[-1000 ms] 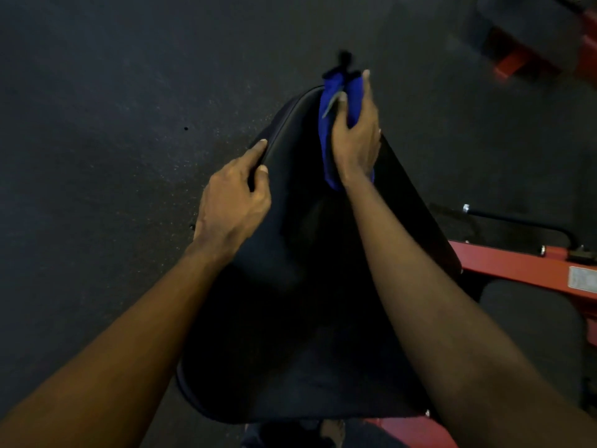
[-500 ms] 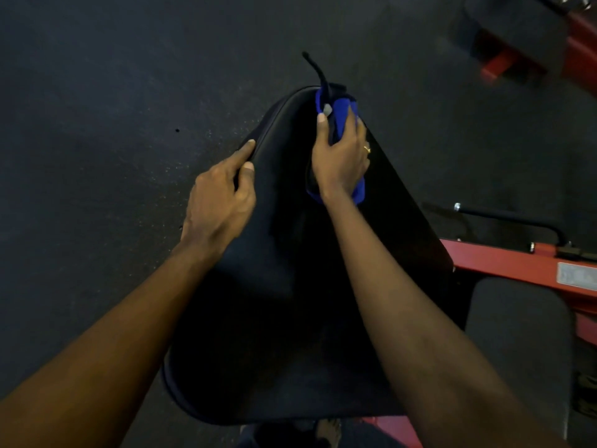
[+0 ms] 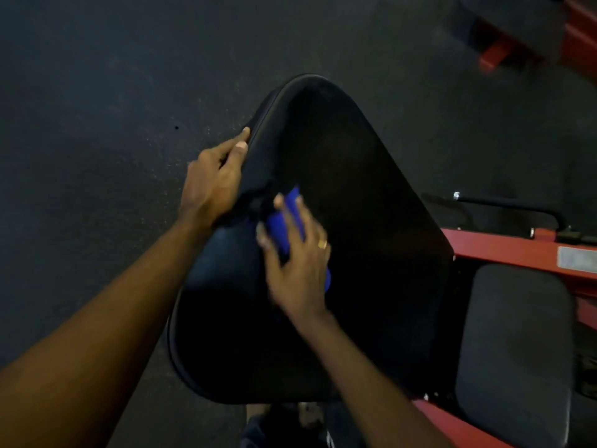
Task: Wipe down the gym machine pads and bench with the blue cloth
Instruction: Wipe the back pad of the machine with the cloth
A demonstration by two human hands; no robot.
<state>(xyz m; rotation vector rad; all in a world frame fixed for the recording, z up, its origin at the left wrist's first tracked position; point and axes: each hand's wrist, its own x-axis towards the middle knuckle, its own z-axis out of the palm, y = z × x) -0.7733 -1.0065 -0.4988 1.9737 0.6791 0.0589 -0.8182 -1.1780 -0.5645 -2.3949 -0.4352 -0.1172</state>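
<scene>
Mostly hidden, bunched blue cloth (image 3: 283,226), right hand (image 3: 300,273) pressing, black pad (image 3: 355,176)

A gym: padded bench (image 3: 339,221), red machine frame (image 3: 504,250), rubber floor (image 3: 97,124).

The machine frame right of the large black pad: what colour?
Red; the painted metal frame shows best in the head view.
</scene>
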